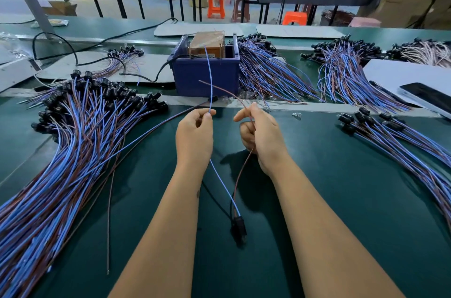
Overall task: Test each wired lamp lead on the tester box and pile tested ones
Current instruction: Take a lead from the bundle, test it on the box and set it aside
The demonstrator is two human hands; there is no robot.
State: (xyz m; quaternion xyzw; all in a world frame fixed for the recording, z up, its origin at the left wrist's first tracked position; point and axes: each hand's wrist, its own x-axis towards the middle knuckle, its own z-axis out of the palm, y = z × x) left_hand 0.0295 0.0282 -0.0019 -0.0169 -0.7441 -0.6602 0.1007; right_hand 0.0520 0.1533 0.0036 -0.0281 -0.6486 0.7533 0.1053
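My left hand (194, 138) pinches the blue wire (209, 73) of one lamp lead, and the wire's free end rises toward the tester box (207, 75). My right hand (260, 135) pinches the same lead's brown wire (240, 173), whose tip points left in front of the box. The lead's black socket (238, 227) hangs low between my forearms. The tester is a blue bin holding a brown block with upright copper posts (220, 50). A big pile of leads (68, 151) lies at the left.
More lead bundles lie right of the box (271, 73), at the far right (341, 66) and near right (402, 146). A phone (427, 99) rests on a white sheet at the right. A black cable (156, 75) runs into the box. Loose bulbs (296, 116) lie on the green belt.
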